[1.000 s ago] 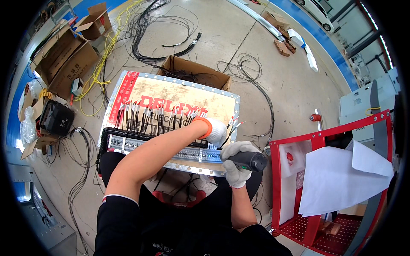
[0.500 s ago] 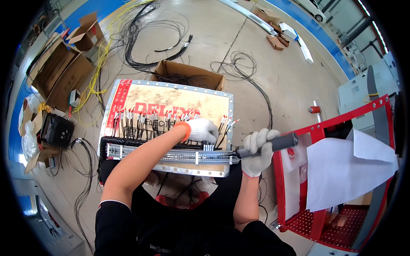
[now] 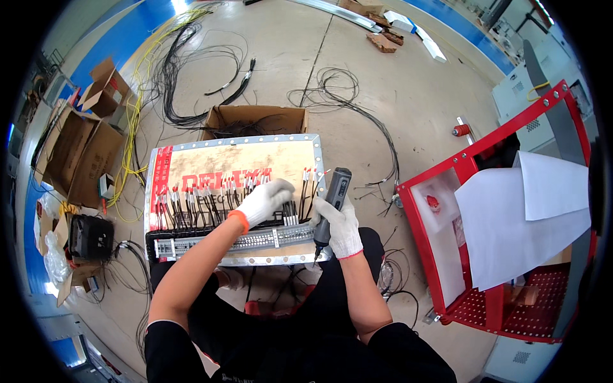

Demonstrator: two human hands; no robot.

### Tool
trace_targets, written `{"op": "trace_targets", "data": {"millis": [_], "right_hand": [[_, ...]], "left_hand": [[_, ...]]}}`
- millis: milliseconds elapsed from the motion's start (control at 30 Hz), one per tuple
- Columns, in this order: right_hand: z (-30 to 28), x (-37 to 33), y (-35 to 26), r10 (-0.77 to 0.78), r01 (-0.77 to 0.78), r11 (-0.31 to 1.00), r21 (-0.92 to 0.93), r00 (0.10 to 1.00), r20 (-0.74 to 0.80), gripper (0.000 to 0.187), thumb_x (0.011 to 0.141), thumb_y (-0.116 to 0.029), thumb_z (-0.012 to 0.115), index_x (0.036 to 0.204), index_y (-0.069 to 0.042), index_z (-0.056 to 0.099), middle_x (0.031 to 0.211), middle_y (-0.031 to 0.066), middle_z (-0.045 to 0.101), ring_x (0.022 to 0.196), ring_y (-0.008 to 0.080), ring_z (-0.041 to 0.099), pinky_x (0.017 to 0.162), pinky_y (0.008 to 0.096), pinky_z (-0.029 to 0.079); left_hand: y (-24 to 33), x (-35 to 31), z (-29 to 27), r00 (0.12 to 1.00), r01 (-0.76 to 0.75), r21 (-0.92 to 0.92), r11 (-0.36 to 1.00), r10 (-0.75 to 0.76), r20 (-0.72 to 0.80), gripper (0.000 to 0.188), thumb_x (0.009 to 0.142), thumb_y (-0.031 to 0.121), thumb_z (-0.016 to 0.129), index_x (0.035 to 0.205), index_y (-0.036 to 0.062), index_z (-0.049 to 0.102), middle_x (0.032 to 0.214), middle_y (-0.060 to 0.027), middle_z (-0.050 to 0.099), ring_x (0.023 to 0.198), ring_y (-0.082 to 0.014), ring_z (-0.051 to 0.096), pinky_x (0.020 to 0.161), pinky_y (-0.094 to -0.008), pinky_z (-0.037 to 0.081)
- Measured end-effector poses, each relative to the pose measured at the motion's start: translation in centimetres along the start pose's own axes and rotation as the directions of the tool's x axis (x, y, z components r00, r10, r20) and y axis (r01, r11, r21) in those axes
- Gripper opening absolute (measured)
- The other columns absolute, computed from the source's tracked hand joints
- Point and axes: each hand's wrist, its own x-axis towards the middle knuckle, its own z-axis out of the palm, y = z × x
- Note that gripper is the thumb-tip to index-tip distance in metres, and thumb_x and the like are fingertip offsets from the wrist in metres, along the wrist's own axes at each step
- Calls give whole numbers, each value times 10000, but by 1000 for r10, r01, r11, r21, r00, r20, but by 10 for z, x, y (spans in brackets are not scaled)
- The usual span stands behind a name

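My right hand [image 3: 341, 230], in a white glove, is wrapped round a dark grey power screwdriver [image 3: 332, 207]. Its body stands tilted upward and its thin bit points down by the right end of the terminal strip [image 3: 220, 244]. My left hand [image 3: 265, 203], gloved with an orange cuff, hovers over the wires with loosely bent fingers; I see nothing in them. Several black wires [image 3: 191, 210] with white sleeves and red tips rise from a black bundle behind the grey strip. A few wires [image 3: 290, 217] run down to the strip beside my left hand.
A carton-topped board with a metal edge [image 3: 236, 143] lies under the strip, across my lap. Behind it stands an open cardboard box [image 3: 255, 118]. At right is a red frame [image 3: 472, 179] with white paper sheets [image 3: 517, 223]. Cables [image 3: 169, 96] and cartons [image 3: 96, 159] lie at left.
My right hand has swung the screwdriver from lying level, with its tip at the strip, to upright. My left hand has lifted back from the strip's right part. The whole view has shifted.
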Motion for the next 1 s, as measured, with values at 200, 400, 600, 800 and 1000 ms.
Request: {"op": "trace_targets", "data": {"millis": [200,400,600,800,1000], "right_hand": [[3,-2,-5,-3,3,1000,-1,1000,-11,209,882,-110,697,1021,-36,559,740,21,580,586,112,574,555,278,497],[-1,-1,-4,-9,9,999,-32,1000,7,215,882,-121,702,1016,-32,559,740,25,584,592,113,581,561,275,489],[1,-3,-4,-37,37,998,-56,999,1,248,879,-143,716,1024,-19,558,747,31,593,597,117,591,562,282,496],[1,-4,-7,-33,34,996,-81,999,19,257,881,-147,714,1031,-12,555,740,33,594,596,117,592,569,287,506],[0,-3,-4,-51,52,995,-85,999,12,264,877,-146,719,1037,-11,557,744,34,596,597,120,594,567,291,509]], "left_hand": [[13,-5,1,985,123,61,991,-129,112,520,914,236,708,1327,-25,532,1247,-186,647,1159,-254,629,1022,-348,483],[21,0,15,979,197,237,951,-205,6,554,756,329,800,1214,47,669,1144,-181,702,1075,-307,673,943,-369,512],[15,3,16,980,170,245,955,-189,56,475,800,334,771,1189,71,698,1134,-194,701,1057,-311,676,936,-369,510],[31,3,3,963,116,343,932,-190,191,442,803,311,774,1146,52,675,1085,-191,707,1037,-303,677,923,-364,507],[8,7,14,974,199,87,976,-207,88,529,752,224,821,1193,-14,651,1114,-170,708,1038,-258,672,927,-351,507]]}}
